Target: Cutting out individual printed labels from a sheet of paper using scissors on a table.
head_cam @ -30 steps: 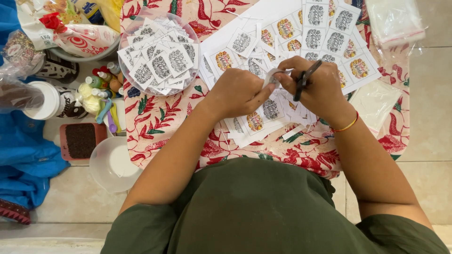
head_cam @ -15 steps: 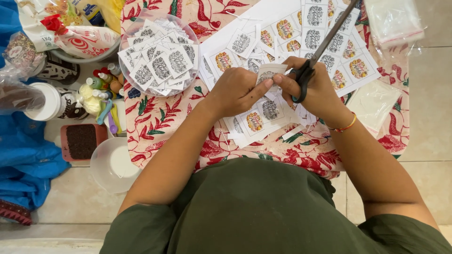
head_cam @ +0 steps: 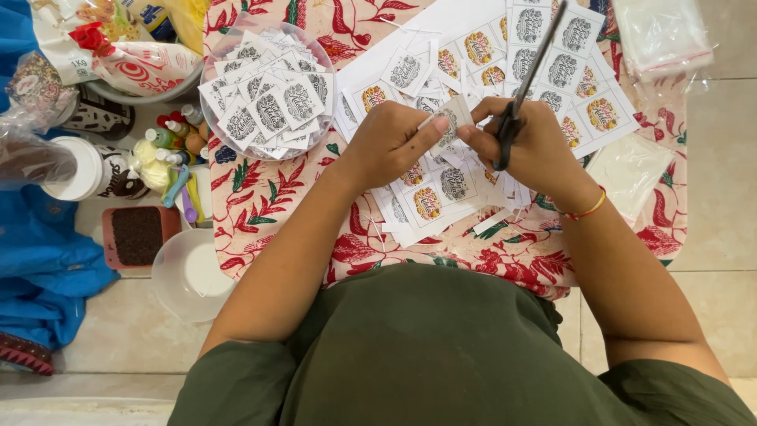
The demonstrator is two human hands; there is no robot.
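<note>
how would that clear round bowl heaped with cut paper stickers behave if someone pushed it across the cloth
The clear round bowl of small cut paper stickers probably weighs little, since it holds only thin paper. On the red floral cloth it would likely drag and bunch the fabric instead of gliding. The stickers are heaped loosely above the rim, so a quick shove could spill the top ones.

Cloth (head_cam: 260, 197) is cream w/ red flowers & green leaves. Sticker sheets (head_cam: 552, 71) are white w/ grey round pics & orange-yellow ones. Cut stickers in the clear bowl (head_cam: 229, 39) are white w/ grey pics. Scissors (head_cam: 520, 87) are black. Shirt (head_cam: 426, 347) is dark green. Wrist band (head_cam: 587, 209) is red & yellow. Bag (head_cam: 47, 268) is bright blue. Floor tiles (head_cam: 725, 158) are pale beige.
</note>
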